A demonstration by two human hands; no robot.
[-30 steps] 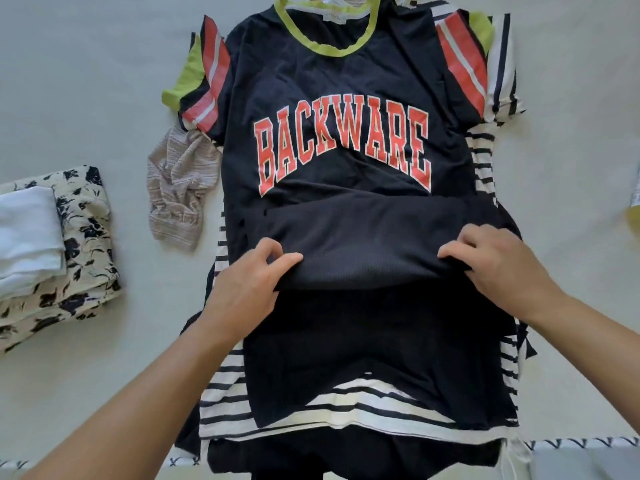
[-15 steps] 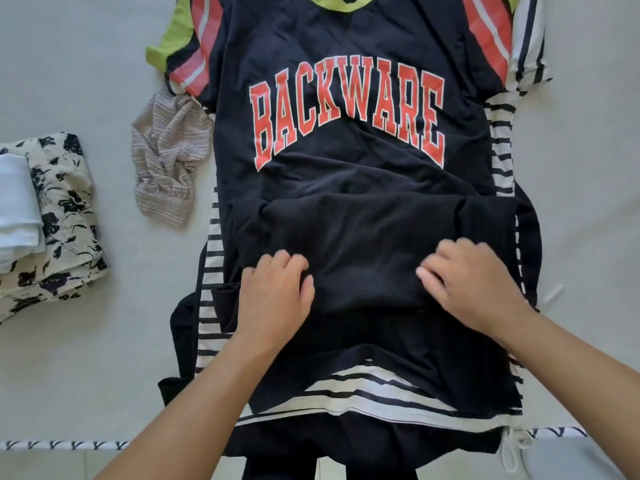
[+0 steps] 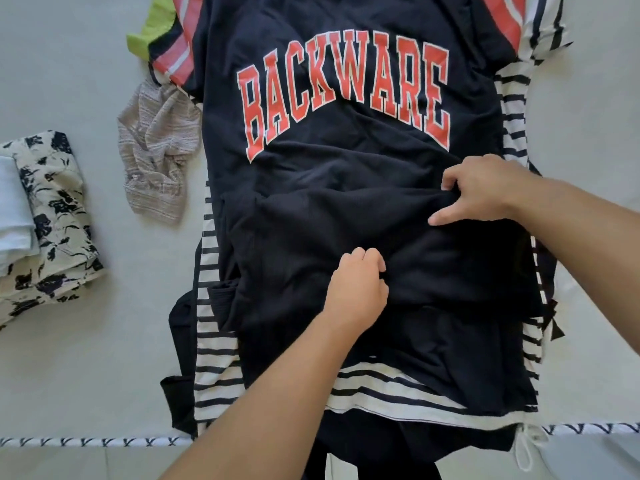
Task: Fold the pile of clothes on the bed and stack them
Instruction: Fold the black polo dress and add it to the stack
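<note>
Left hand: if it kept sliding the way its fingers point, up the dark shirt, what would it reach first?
The left hand points up the dark T-shirt it grips. It would likely first meet the bunched fold pinched by the right hand, then the red BACKWARE lettering.

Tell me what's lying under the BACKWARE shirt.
Under the BACKWARE shirt a black-and-white striped garment sticks out at both sides and the bottom, with darker fabric below it. Anything beneath the middle is covered.
</note>
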